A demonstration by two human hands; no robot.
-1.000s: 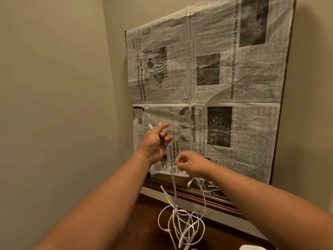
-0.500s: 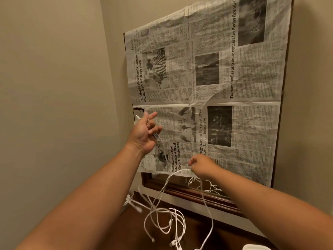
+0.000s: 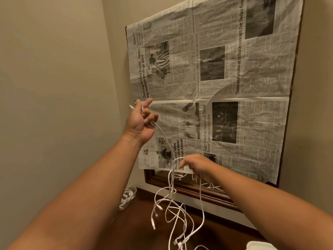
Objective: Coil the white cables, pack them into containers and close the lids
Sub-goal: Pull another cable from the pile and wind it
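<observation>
Left hand (image 3: 141, 123) pinches thin white cable (image 3: 172, 191) — limp, tangled loops.

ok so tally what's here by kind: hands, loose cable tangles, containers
hands: 2, left hand and right hand
cable tangle: 1, held by both, strands too knotted to count
clear container with coiled cable: 1
total: 4

One left hand (image 3: 141, 123), one right hand (image 3: 197, 165), one tangle of white cables (image 3: 200, 199), one container (image 3: 128, 197), two newspaper sheets (image 3: 216, 56) (image 3: 255, 134), one mirror (image 3: 196, 193)
</observation>
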